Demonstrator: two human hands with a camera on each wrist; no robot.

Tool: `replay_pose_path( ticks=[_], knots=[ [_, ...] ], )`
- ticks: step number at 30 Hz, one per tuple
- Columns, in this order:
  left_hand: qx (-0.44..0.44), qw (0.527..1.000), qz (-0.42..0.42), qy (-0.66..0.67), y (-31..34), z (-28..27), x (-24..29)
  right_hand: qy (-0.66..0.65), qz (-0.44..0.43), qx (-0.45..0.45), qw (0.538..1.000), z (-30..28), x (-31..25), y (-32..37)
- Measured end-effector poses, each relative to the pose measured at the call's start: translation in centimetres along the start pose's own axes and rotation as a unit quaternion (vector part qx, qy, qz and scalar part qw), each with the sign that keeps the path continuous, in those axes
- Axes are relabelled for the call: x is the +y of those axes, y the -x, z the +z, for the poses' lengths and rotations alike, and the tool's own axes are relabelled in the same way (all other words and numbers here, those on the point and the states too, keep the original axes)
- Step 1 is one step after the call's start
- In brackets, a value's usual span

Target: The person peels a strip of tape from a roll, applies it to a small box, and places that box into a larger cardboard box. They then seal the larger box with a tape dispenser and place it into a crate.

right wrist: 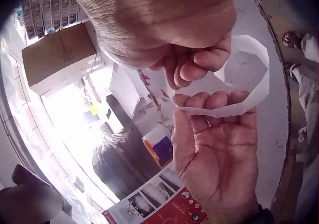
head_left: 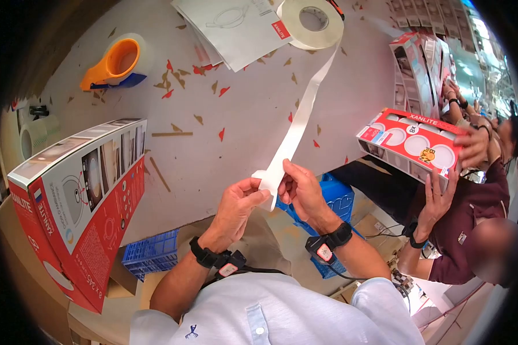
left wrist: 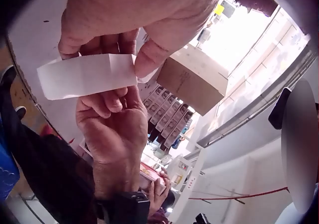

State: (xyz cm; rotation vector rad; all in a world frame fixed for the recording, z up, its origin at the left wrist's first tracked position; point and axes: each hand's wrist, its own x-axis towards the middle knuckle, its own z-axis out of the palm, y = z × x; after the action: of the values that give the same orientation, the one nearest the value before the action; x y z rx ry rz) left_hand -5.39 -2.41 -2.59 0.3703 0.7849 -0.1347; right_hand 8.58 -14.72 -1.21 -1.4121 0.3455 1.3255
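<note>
A white paper strip runs from a wide roll at the far side of the table to both hands, its near end hanging in a curl. My left hand pinches the near end between thumb and fingers; its thumb lies over the strip in the left wrist view. At the strip's other edge, my right hand holds it with thumb and curled fingers. A small white flap sticks out by the left fingertips. The right wrist view shows the strip looping between the two hands.
An orange tape dispenser and printed sheets lie on the table among red and brown scraps. A red-and-white box stands at left. At right, another person's hands hold a similar box. Blue crates sit below the edge.
</note>
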Motion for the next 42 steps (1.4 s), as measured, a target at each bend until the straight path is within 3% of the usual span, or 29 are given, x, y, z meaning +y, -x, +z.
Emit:
replay_pose_path(
  ticks=[14,23,26,29,32,35,42],
  knots=[
    [-0.01,0.994,-0.054,0.098,0.1,-0.8,0.5,-0.007,-0.034,-0.016,0.999,0.0,0.3,0.2],
    [0.005,0.994,-0.044,0.099,0.5,-0.5,0.9,0.059,-0.053,0.055,0.995,0.2,-0.1,0.2],
    [0.02,0.998,0.003,0.063,0.5,-0.4,0.3,0.303,-0.258,0.104,0.911,1.1,-0.8,1.6],
    [0.031,0.998,0.05,0.012,0.6,-0.2,0.2,0.461,-0.383,0.045,0.799,2.7,-3.1,3.4],
    [0.035,0.996,0.082,-0.029,0.6,-0.2,0.1,0.528,-0.473,-0.001,0.705,3.0,-3.4,2.9],
    [0.032,0.993,0.093,-0.068,0.6,-0.2,0.4,0.579,-0.486,-0.015,0.654,3.1,-3.7,2.5],
    [0.02,0.983,0.119,-0.142,1.5,-0.4,0.9,0.604,-0.481,-0.044,0.634,3.2,-4.0,2.7]
  ],
)
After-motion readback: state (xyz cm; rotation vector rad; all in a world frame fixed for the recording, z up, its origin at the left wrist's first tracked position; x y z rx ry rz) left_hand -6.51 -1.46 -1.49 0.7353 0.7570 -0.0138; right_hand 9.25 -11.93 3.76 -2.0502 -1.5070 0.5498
